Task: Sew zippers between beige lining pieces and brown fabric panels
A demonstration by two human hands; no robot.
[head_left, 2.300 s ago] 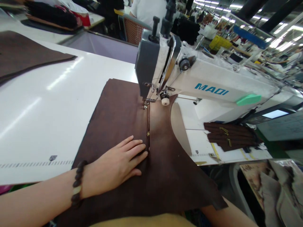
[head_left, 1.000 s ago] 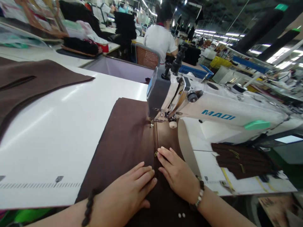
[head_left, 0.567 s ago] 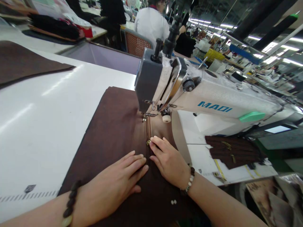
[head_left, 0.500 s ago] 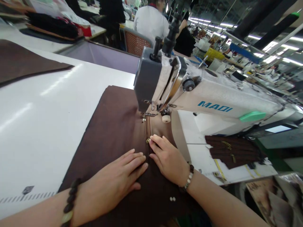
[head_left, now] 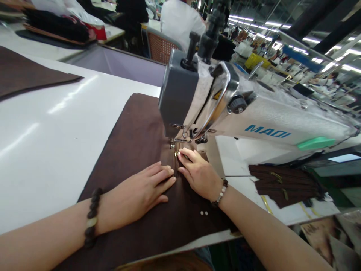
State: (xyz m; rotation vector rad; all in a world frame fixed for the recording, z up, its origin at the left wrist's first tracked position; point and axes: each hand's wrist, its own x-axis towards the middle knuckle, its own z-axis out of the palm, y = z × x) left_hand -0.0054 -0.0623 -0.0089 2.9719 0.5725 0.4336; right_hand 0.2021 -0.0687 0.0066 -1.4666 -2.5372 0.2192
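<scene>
A dark brown fabric panel (head_left: 124, 139) lies under the sewing machine's needle area, with a zipper (head_left: 176, 167) running along it toward the presser foot (head_left: 172, 145). My left hand (head_left: 138, 192) rests flat on the panel left of the zipper, fingers stretched out, fingertips at its edge. On the zipper's right side is my right hand (head_left: 199, 173), its fingertips closed at the gold zipper pull (head_left: 177, 154), just in front of the foot. The fingers partly cover the pull. Two small white dots (head_left: 204, 213) show on the fabric below my right wrist.
The white machine head (head_left: 254, 109) stretches across the right. A stack of brown pieces with gold zipper pulls (head_left: 284, 184) lies right of it. Another brown panel (head_left: 31, 73) is at far left on the white table (head_left: 50, 150). Beyond it sits a person in white (head_left: 182, 22).
The fabric and both hands have moved forward, bringing the zipper pull closer to the presser foot. The panel's near edge now shows at the bottom. The camera view has shifted slightly.
</scene>
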